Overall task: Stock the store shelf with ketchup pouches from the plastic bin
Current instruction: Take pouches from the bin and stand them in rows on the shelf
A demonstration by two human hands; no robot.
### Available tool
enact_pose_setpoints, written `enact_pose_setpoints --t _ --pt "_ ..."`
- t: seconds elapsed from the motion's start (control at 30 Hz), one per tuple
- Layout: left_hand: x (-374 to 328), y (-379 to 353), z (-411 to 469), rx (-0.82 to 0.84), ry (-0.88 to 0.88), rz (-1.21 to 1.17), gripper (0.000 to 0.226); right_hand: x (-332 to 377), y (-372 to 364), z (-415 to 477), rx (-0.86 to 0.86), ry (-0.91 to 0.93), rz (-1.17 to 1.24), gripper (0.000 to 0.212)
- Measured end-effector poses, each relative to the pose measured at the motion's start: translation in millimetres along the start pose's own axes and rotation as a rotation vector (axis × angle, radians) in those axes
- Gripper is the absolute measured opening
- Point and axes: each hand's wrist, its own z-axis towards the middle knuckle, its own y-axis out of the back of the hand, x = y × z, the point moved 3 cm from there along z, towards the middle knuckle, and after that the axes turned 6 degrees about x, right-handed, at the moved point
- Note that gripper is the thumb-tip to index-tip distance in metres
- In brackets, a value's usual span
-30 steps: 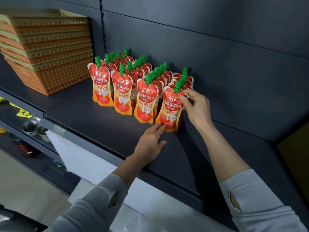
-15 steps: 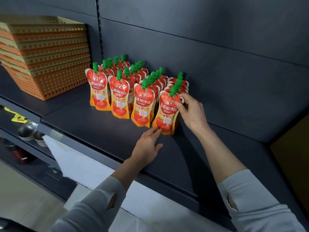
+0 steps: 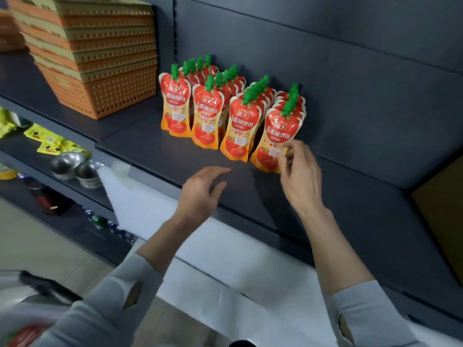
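Observation:
Several red and orange ketchup pouches (image 3: 208, 116) with green caps stand in rows of several on the dark shelf (image 3: 155, 151). My right hand (image 3: 300, 176) is at the front pouch (image 3: 273, 136) of the rightmost row, and its thumb and fingertips pinch that pouch's lower right edge. My left hand (image 3: 203, 189) hovers just above the shelf's front edge with relaxed fingers and holds nothing. At the bottom left corner a blurred pale bin (image 3: 17, 291) shows something red inside.
Stacked orange and yellow perforated baskets (image 3: 100, 58) stand on the shelf to the left of the pouches. A lower shelf holds yellow packets (image 3: 50, 144) and metal bowls (image 3: 75, 169). White sheeting (image 3: 225, 259) hangs below the shelf front. Bare shelf lies right of the pouches.
My right hand slid from the top of the front right pouch down to its lower right edge. My left hand drew back from the pouch's base toward the shelf's front edge.

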Motion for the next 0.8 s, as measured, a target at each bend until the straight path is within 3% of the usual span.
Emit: enact_pose_setpoints --t 0.13,0.3,0.53,0.63,0.8 --pt "32 48 -63 -0.106 0.1 -0.014 0.029 54 -47 -58 0.075 0.059 0.098 0.018" --pt "101 98 -165 -0.154 0.393 -0.059 0.028 137 -126 -135 0.267 0.129 0.226 0.011" --pt "211 132 -357 -0.261 0.926 -0.013 0.027 251 -268 -249 0.877 0.289 0.329 0.027" --pt "241 133 -424 -0.295 1.148 -0.059 0.033 284 -325 -288 1.142 0.327 0.287 0.018" --pt "290 128 -488 -0.384 1.391 -0.151 0.041 337 -430 -330 1.428 0.417 0.136 0.036"
